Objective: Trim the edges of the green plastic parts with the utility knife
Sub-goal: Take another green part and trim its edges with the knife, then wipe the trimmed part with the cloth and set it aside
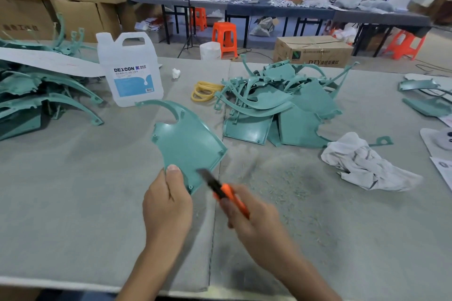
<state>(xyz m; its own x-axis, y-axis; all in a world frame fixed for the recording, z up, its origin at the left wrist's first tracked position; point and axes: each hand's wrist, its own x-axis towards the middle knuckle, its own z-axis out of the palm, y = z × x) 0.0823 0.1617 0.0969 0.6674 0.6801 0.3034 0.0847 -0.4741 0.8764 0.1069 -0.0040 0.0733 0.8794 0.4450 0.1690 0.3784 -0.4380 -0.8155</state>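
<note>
My left hand (166,203) grips the near corner of a green plastic part (188,139), a fan-shaped panel with a curved arm, held tilted above the table. My right hand (252,217) grips an orange utility knife (227,193). Its dark blade lies against the part's lower right edge and is blurred by motion. A heap of green parts (281,105) lies at centre right. Another stack of green parts (36,95) lies at the far left.
A white jug (130,68) labelled DEXCON stands behind the held part. Yellow rubber bands (204,91) lie beside the heap. A crumpled white cloth (364,164) lies to the right. Fine shavings (288,183) cover the grey table cover. Cardboard boxes, orange stools and people are behind.
</note>
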